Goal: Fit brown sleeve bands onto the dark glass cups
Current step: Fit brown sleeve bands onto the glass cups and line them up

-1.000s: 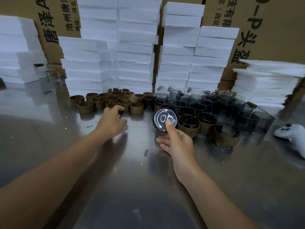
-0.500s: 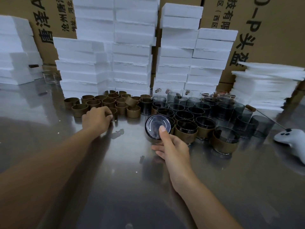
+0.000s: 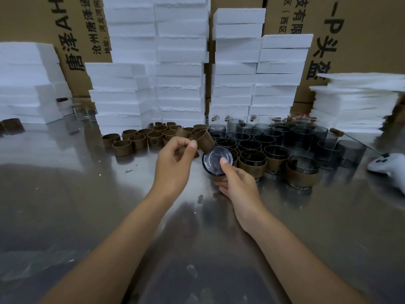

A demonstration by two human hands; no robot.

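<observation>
Head view: the left hand (image 3: 173,163) has left the pile of loose bands (image 3: 140,139) on the bench (image 3: 87,216) and come across with one brown band (image 3: 202,139) pinched between thumb and curled fingers. Its edge is now just beside the dark cup (image 3: 217,161). The right hand (image 3: 236,185) grips that cup tilted, thumb pressed on its round end. Sliding the band on looks next. The band is a matte, short, open ring, the cup glossy smoked glass, and the bench reflective steel.

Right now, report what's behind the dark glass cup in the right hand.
A brown sleeve band, pinched by the left hand, and rows of dark glass cups. The held cup covers anything directly behind.
</observation>
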